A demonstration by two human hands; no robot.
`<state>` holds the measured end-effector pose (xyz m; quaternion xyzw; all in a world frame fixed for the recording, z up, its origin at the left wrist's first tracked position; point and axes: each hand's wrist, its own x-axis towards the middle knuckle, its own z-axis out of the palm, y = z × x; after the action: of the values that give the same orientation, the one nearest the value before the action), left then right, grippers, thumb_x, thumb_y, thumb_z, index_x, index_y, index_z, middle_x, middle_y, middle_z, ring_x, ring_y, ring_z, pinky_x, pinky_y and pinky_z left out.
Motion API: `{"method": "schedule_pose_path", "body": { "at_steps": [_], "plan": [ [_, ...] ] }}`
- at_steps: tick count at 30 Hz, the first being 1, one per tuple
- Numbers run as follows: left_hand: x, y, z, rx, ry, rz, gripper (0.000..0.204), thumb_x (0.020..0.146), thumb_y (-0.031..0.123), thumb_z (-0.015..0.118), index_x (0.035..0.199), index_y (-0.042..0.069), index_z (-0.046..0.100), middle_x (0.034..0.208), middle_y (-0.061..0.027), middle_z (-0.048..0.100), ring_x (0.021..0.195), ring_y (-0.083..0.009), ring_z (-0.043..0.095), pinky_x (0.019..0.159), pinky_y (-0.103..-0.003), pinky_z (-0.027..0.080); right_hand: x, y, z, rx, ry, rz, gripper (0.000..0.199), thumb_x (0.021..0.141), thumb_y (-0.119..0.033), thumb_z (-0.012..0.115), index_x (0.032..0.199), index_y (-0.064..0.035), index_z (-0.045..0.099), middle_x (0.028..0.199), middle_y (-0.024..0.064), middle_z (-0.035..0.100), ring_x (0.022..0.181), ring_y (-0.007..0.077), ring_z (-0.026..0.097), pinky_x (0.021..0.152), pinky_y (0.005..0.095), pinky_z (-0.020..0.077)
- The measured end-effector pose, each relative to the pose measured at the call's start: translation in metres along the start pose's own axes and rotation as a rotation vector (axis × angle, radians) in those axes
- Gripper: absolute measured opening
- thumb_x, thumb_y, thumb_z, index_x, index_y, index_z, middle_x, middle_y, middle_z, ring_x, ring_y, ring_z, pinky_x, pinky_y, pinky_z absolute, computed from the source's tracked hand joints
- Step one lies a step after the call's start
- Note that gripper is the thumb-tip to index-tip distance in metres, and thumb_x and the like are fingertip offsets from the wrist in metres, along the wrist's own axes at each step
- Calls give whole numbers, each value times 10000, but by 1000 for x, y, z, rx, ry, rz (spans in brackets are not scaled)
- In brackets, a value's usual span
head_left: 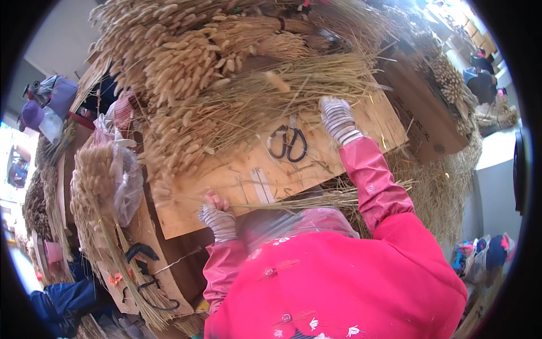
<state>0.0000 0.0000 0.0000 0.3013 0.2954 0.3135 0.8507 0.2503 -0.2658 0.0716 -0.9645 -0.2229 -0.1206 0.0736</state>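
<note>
My left hand (214, 212), in a grey-and-white striped glove with bare fingertips, is closed around a few thin dried grass stalks (293, 201) at the board's near edge. Their blurred fluffy heads point left and the stems run right, in front of my body. My right hand (337, 116), in a matching glove, reaches to the stem ends of a loose heap of bunny-tail grass (237, 121); its fingers are too indistinct to read. Black-handled scissors (288, 144) lie on the wooden board (327, 164) between my hands, their blades partly under stalks.
More dried bunny-tail bundles (180, 68) are piled at the far side. A cardboard box (420, 113) stands at the right. On the left hang a tied grass bundle (96, 192) and a clear plastic bag (127, 181). A blue-trousered leg (70, 302) shows at lower left.
</note>
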Motion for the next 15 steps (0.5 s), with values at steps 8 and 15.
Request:
{"method": "schedule_pose_path", "body": {
  "at_steps": [8,15],
  "plan": [
    [2,0,-7,6,-54,-42,269,850,296,511,945,47,469,545,42,349,423,-55,263,389,-201,230,2,-73,-2,456,70,-201,52,738,-120,542,759,-78,519,691,147,567,668,311,550,595,388,430],
    [7,-4,1,-51,-16,-59,236,855,235,516,951,24,472,570,20,374,450,-75,320,391,-214,284,2,-116,-10,934,-130,-88,29,771,-65,546,773,-36,547,566,69,541,492,134,504,501,283,418]
  ]
}}
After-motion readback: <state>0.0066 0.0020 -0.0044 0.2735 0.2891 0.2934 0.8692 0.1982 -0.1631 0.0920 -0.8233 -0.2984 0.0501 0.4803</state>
